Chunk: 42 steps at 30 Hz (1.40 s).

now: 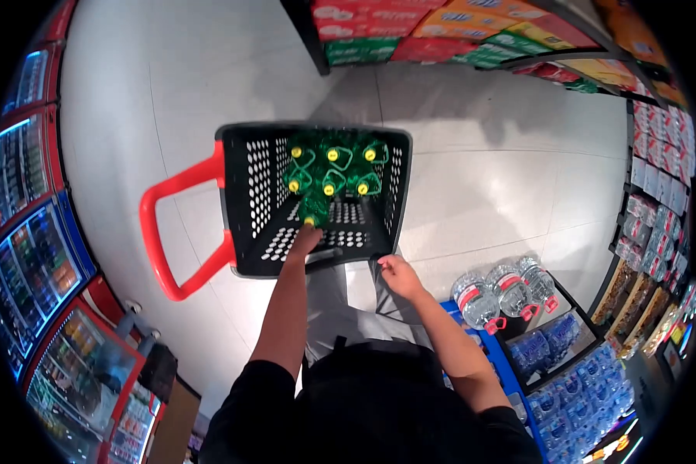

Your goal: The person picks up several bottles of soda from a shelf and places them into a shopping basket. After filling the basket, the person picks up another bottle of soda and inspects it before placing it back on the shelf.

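My left hand (307,240) reaches over the near wall of a black shopping basket (247,259) and is closed around the yellow-capped top of a green plastic bottle (314,207). This bottle is inside the basket, nearer to me than the others. Several more large green bottles (334,170) with yellow caps and looped handles stand upright in two rows along the far side. My right hand (400,275) is just outside the basket's near right corner, fingers loosely curled, with nothing visible in them. Whether its fingertips touch the rim cannot be made out.
A red handle (158,232) sticks out from the basket's left side. Large clear water jugs (510,292) and blue-wrapped bottle packs (584,402) stand at the lower right. Boxed drinks (441,31) fill a shelf ahead; lit fridges (35,255) line the left. Pale tiled floor surrounds the basket.
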{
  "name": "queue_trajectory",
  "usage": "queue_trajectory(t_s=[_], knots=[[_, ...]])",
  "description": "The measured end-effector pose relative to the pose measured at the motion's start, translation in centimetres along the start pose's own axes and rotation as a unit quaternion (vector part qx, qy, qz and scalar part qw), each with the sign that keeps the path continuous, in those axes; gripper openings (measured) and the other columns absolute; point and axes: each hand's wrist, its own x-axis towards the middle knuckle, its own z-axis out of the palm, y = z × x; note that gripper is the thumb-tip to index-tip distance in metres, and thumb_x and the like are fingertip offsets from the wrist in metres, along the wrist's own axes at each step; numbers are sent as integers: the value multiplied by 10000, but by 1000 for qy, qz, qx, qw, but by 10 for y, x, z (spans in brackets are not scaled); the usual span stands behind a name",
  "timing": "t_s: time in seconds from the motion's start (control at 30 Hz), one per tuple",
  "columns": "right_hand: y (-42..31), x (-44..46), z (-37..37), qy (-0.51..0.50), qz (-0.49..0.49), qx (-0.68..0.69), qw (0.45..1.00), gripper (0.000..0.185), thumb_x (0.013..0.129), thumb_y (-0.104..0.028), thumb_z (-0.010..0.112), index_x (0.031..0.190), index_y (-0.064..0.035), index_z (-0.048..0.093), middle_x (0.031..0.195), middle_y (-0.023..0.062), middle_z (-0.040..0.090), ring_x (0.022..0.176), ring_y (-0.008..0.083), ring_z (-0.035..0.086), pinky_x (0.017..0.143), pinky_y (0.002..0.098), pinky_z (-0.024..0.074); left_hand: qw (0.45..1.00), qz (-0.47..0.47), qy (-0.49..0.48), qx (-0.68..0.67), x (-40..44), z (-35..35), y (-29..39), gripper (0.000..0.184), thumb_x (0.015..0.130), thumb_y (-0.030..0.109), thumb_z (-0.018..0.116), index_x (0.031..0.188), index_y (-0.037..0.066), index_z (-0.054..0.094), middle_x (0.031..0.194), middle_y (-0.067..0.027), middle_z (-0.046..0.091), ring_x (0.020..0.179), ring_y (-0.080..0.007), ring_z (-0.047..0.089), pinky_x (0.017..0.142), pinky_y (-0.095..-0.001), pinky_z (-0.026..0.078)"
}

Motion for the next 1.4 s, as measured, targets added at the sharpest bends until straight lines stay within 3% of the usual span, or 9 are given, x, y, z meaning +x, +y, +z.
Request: queue_trajectory(t_s=[0.07,0.23,0.53,0.67,0.9,1.0,1.07,1.23,1.4], knots=[[-27,1,4,9,-36,-70,997,342,782,-73,560,1123,-56,579,1009,153,563,810,285,593,751,347,495,976,50,-11,214,-47,-9,37,319,745,254,575,914,-11,626,868,-228,646,866,-391,627,743,-439,489],[-123,-11,9,-18,-139,-245,959,656,727,-130,586,1358,-139,404,1328,136,424,1035,385,528,858,452,475,954,107,-20,278,-147,-23,67,318,765,265,552,940,12,633,956,-217,647,886,-387,630,772,-457,504],[-210,-60,41,-180,-362,-191,895,276,745,-293,690,861,-47,639,856,93,587,757,253,604,678,361,491,933,246,22,263,-372,-86,97,296,821,314,506,952,88,645,932,-157,658,882,-345,630,731,-450,498],[-227,-93,45,-353,-101,-134,921,297,732,-292,683,899,-53,628,750,94,647,664,228,612,623,366,480,889,289,-26,355,-381,-91,80,347,847,361,466,1040,138,649,951,-145,667,889,-333,637,757,-433,503],[-199,-137,78,-40,-204,-117,971,275,738,-306,620,786,-35,615,750,164,629,703,312,618,642,424,470,888,356,-55,287,-385,-92,90,287,825,317,498,972,166,692,891,-117,680,850,-311,641,732,-427,500],[-195,-152,72,51,-159,12,986,254,764,-258,635,753,-14,566,669,97,587,627,179,560,587,350,449,859,486,-26,157,-375,-87,86,222,805,158,527,956,85,672,892,-113,644,823,-255,626,722,-349,496],[-190,-161,56,54,-165,15,985,251,788,-261,621,751,-17,580,608,59,556,568,119,513,549,314,432,850,526,10,6,-371,-79,91,209,804,83,527,967,54,654,899,-94,607,820,-211,607,720,-301,486],[-187,-232,-3,20,-97,84,992,264,813,-248,607,649,-51,547,551,12,494,506,84,454,477,277,365,956,225,-47,-183,-344,-60,102,288,899,157,426,1102,93,619,1093,-38,575,996,-142,540,848,-291,428],[-105,-283,-48,5,-154,207,966,180,843,-213,572,718,-91,529,597,-29,474,456,63,393,414,249,302,920,349,-106,-146,-350,53,143,351,974,230,391,1195,39,586,1272,-63,543,1232,-180,440,1056,-306,291]])
